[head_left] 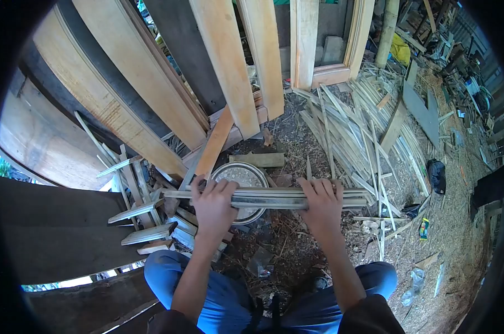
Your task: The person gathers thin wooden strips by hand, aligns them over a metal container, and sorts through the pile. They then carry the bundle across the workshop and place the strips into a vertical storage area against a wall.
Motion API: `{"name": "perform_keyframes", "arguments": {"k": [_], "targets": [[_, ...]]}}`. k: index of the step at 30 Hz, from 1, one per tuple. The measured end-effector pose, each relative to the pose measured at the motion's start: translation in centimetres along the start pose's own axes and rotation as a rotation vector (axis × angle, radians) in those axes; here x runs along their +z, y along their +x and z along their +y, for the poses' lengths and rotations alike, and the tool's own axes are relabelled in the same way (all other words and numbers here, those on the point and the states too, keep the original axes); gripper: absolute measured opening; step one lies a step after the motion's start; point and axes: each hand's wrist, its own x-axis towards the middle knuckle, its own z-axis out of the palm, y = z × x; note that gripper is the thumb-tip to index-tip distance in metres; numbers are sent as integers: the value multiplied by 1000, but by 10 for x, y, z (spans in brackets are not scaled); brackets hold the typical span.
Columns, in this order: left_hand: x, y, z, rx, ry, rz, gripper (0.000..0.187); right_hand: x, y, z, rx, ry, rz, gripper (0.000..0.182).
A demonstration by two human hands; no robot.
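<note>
Both hands are wrapped over the top of one bundle of thin wooden strips, left hand (pixel 214 200) toward the left end and right hand (pixel 322 201) toward the right, fingers curled down over the far edge. The bundle (pixel 268 198) runs left to right in front of the person, above the near part of a round, speckled disc (pixel 236 173) with a pale rim; can't tell if they touch. Knees in blue trousers (pixel 177 281) sit on either side at the near edge. Just past the disc there's a short wood offcut (pixel 265 160) on the littered ground (pixel 263 239). Over to the left, a messy stack of scrap wood (pixel 143 218). Far side has tall wooden frames (pixel 227 67) standing up, and far right is a big loose pile of strips (pixel 341 131). Further right, a black bag (pixel 436 176) and a small yellow-and-green packet (pixel 424 229).
</note>
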Motion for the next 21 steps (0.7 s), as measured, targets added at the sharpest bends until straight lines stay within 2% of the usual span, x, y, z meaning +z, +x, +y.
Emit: {"name": "perform_keyframes", "arguments": {"k": [1,6,9,11,12,13,14,15,16,17,19,21], "targets": [[-2,-1,-7,-30,22,22,28,4,3,0,-2,31,-9,73],[-5,-14,-43,-67,150,13,30,53,16,-16,-104,129,-114,71],[-10,-26,-63,-150,165,-31,36,56,36,-38,-177,132,-147,73],[-9,-31,-74,-189,155,27,40,60,49,-47,-220,135,-143,75],[-5,-36,-83,-265,121,-123,63,64,55,-50,-239,168,-177,76],[0,-41,-85,-271,122,-123,63,68,60,-53,-258,202,-210,78],[6,-45,-84,-282,81,-98,77,74,63,-53,-201,278,-340,84],[10,-47,-83,-294,39,-71,91,80,62,-56,-207,278,-343,84],[17,-50,-85,-275,12,-196,109,84,59,-58,-236,237,-264,87],[24,-51,-85,-281,8,-194,109,88,57,-61,-262,197,-186,90],[35,-49,-78,-120,16,-318,105,93,55,-63,-272,189,-211,91],[36,-48,-77,-88,-84,-330,104,94,51,-62,-277,176,-237,93]]}}
